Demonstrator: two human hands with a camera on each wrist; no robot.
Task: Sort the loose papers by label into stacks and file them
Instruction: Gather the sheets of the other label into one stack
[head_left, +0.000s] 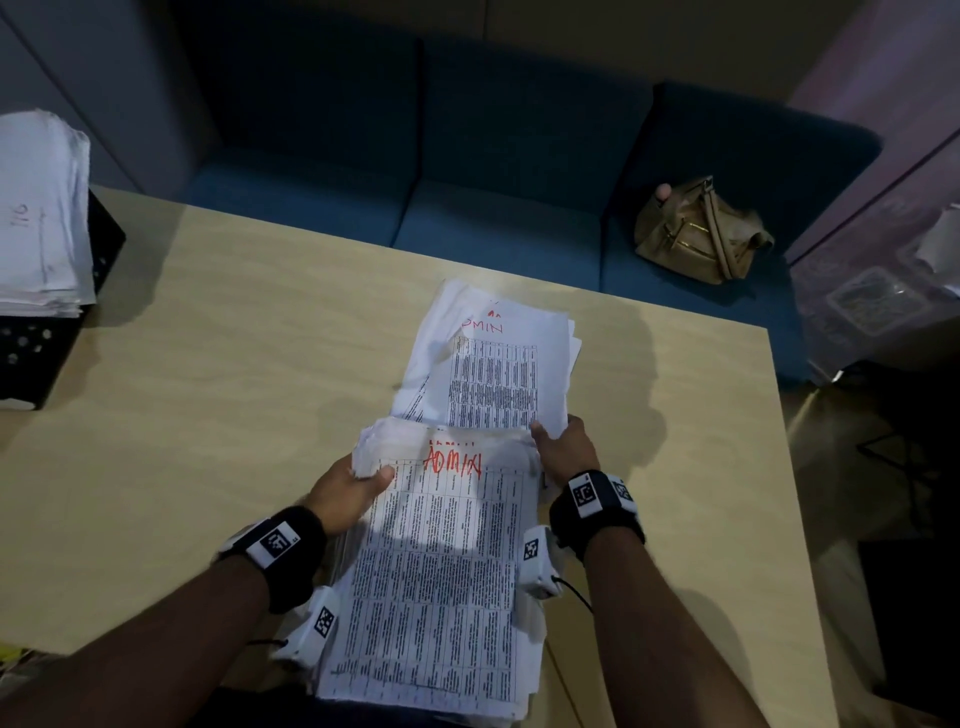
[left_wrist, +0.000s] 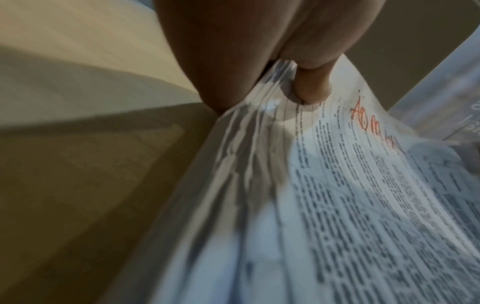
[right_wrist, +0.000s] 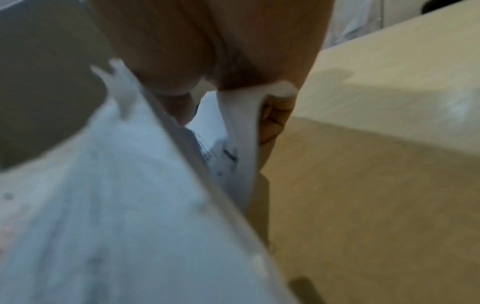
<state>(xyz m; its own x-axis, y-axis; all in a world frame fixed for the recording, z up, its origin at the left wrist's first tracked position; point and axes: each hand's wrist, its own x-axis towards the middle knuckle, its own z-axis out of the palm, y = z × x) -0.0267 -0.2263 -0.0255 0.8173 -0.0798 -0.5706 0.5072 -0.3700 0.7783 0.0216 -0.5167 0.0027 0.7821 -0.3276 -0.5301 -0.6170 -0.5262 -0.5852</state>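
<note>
A thick stack of printed sheets (head_left: 441, 566), its top sheet marked ADMIN in red, is held over the near table edge. My left hand (head_left: 349, 488) grips the stack's left top corner, thumb (left_wrist: 309, 90) pressed on the top sheet (left_wrist: 363, 195). My right hand (head_left: 563, 449) holds the right top corner and pinches a sheet there (right_wrist: 241, 131). Beyond the stack, a smaller pile of sheets (head_left: 493, 364), also marked ADMIN in red, lies on the table; whether my right hand's sheet belongs to it is unclear.
The light wooden table (head_left: 234, 364) runs to a far edge by a blue sofa (head_left: 467, 197) with a tan handbag (head_left: 701, 234). A black tray (head_left: 47, 332) with a tall paper pile (head_left: 41, 208) stands at the table's left.
</note>
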